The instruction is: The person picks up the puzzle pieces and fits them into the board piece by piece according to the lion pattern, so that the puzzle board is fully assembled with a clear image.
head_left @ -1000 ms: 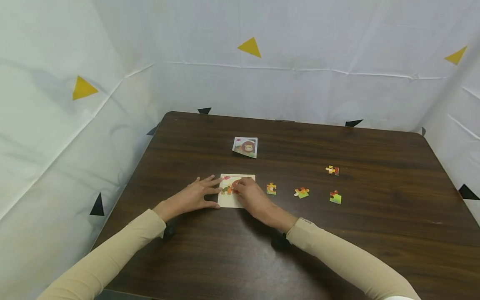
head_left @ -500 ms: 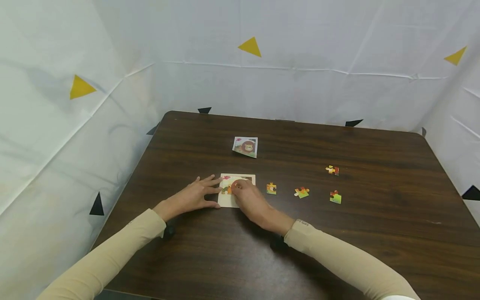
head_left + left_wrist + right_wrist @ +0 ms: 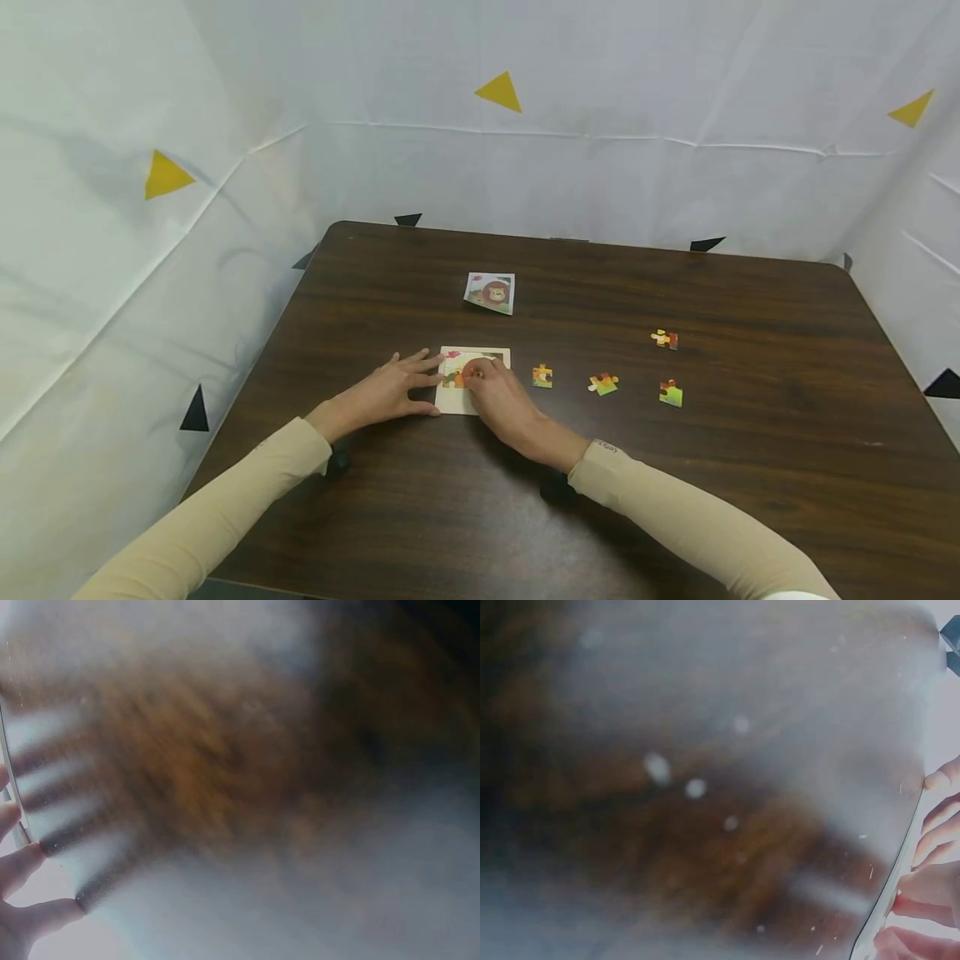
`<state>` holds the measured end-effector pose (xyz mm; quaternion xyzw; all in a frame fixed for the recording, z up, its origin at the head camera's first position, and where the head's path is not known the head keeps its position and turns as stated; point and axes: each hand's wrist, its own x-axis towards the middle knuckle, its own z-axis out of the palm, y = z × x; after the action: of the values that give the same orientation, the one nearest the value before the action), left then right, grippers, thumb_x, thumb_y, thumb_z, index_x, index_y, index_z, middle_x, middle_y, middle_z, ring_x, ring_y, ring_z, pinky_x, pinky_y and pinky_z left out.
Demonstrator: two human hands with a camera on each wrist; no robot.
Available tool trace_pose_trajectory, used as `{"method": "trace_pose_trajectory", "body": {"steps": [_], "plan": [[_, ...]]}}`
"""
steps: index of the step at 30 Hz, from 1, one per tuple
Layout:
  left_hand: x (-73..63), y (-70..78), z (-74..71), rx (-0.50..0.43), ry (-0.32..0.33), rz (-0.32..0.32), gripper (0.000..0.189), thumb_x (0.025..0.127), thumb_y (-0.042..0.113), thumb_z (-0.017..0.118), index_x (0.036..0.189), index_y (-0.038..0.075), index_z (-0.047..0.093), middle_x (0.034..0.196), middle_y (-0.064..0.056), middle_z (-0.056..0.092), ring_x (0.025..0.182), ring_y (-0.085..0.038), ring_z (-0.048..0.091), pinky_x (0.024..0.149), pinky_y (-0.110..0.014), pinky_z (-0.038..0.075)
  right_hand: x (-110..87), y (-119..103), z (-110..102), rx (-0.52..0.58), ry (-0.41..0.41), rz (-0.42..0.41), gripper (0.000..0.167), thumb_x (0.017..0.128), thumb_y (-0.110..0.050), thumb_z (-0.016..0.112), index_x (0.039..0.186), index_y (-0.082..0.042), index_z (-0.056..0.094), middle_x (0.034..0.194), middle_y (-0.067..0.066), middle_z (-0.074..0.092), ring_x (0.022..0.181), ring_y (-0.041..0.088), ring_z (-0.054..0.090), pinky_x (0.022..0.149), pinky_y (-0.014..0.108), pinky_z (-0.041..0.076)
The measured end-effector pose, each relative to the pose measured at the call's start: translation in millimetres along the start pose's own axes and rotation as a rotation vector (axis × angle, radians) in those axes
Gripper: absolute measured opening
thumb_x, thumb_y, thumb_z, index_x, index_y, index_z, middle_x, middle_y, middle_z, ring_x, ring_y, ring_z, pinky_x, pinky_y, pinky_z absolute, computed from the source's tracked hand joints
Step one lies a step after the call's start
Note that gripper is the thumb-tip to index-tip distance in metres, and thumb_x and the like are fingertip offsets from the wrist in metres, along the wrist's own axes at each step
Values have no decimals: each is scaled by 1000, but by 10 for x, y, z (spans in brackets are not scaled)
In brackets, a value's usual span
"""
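A pale square puzzle board point(image 3: 453, 404) lies flat on the table, part of a lion picture filling its upper portion. My left hand point(image 3: 372, 395) is spread with fingertips along the board's left edge; in the left wrist view its thumb point(image 3: 49, 918) and fingers touch down by that edge. Over the board's middle, my right hand point(image 3: 512, 408) has thumb and fingers bunched on a reddish-brown puzzle piece point(image 3: 472, 367), mostly hidden beneath the fingertips. In the right wrist view, fingers point(image 3: 930, 892) meet at the thin board edge.
Right of the board lie loose puzzle pieces: an orange one point(image 3: 542, 377), a green-orange one point(image 3: 603, 383), a green one point(image 3: 671, 393) and a yellow-red one point(image 3: 664, 339). A lion picture card point(image 3: 491, 293) with a lifted corner lies behind. White sheeting point(image 3: 600, 183) surrounds the table point(image 3: 750, 467).
The right hand has shifted slightly left over the board, and its fingers have settled at the reddish-brown piece. The left hand and the loose pieces stay put.
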<state>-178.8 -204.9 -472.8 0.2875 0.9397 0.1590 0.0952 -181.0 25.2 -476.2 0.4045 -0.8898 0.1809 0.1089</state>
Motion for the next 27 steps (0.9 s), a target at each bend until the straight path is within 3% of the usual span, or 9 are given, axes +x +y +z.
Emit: {"method": "trace_pose_trajectory", "body": {"steps": [6,13,21,27], "plan": [[11,-8,28,-22,5,17,62,84,45,70,135,13,57,153,-6,34,142,-33,25,106,-67,23,-22,45,8,-30,6,20,9,88,-4,67,91,-7,75,105,6,63,94,27,57,69,40,50],[30,-3,62,-35,12,29,61,84,44,71,134,12,59,153,-6,36,142,-33,26,106,-66,23,-42,88,-19,71,-34,89,8,87,-8,71,95,-8,75,105,3,64,101,25,58,77,43,51],[39,-37,81,-32,17,21,62,84,45,71,134,12,58,153,-6,35,143,-32,25,107,-66,22,-4,143,-40,138,1,36,8,85,-7,74,92,-8,72,100,4,67,96,27,61,74,44,51],[28,-57,66,-32,29,28,61,83,44,72,132,11,60,152,-7,37,142,-34,26,105,-68,22,12,200,-120,146,15,58,13,85,-13,75,97,-14,72,104,6,67,95,26,60,72,42,51]]}}
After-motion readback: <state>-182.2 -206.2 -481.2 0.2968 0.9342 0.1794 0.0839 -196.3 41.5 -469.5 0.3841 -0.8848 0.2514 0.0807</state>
